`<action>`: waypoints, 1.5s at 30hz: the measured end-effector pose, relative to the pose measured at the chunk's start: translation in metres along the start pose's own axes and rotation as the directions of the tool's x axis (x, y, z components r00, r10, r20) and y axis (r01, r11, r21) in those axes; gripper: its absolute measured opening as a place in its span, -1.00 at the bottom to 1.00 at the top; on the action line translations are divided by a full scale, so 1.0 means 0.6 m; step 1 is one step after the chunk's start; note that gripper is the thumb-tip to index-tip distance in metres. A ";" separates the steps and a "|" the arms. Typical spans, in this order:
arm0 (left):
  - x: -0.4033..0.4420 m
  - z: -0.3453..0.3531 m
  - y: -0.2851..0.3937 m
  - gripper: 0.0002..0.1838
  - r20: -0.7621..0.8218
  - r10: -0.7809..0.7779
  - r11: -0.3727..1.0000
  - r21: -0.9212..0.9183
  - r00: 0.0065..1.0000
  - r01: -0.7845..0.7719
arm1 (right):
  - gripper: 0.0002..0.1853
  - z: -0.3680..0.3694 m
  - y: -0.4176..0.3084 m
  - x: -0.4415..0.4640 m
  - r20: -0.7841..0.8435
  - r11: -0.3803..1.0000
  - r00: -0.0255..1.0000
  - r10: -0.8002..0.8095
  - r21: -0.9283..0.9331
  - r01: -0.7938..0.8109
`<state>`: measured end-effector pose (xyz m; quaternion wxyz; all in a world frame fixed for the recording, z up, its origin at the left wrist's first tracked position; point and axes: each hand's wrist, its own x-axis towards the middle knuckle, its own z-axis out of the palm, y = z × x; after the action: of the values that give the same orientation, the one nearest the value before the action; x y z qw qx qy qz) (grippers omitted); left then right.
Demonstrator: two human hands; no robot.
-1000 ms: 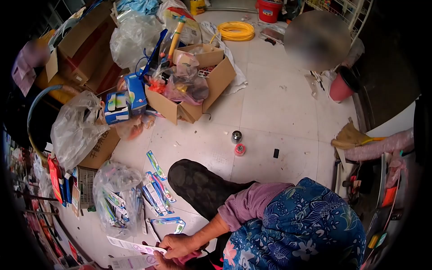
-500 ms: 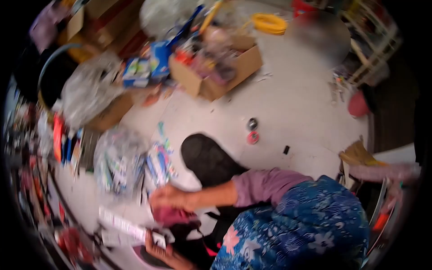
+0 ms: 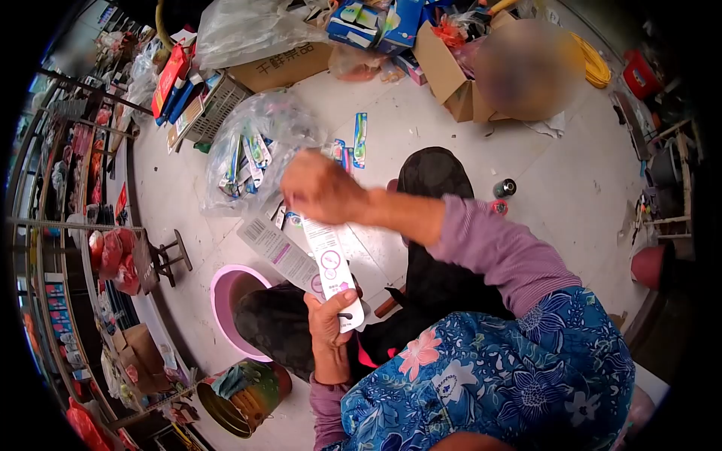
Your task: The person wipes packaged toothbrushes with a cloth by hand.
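head view: left hand [image 3: 329,319] pinches the white card [image 3: 326,252] near its holed end
right hand [image 3: 323,188]: blurred by that card's far end; cannot tell whether it grips
second card [image 3: 277,252]: fanned beside the white card
floor [image 3: 169,199]: a slack pinch or hard tug could drop a card here

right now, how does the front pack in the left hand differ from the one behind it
The front pack is white; the back pack looks greyer. The front pack overlaps the back pack. The back pack slants further left than the front pack. Both are long, flat and printed.
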<state>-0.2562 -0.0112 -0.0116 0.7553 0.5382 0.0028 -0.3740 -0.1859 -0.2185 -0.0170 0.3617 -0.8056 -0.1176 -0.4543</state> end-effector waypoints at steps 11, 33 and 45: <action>-0.012 -0.012 0.008 -0.42 -0.111 -0.032 0.983 0.178 0.993 0.051 | -0.80 0.025 -0.026 -0.043 0.093 1.000 0.996 -0.009 -0.002 0.009; 0.050 -0.056 -0.010 -0.82 -0.185 0.252 0.850 0.512 0.950 -0.126 | -0.79 -0.023 -0.044 -0.075 0.451 0.305 0.693 0.563 0.665 -0.681; 0.031 0.005 0.006 -0.21 -0.216 0.189 0.684 0.729 0.958 0.029 | -0.73 -0.026 -0.074 -0.069 0.320 0.700 0.682 0.658 0.072 -0.710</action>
<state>-0.2416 -0.0238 -0.0149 0.4888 0.8383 -0.0647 -0.2328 -0.2419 -0.1921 -0.0245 0.5614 -0.8060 0.1022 -0.1576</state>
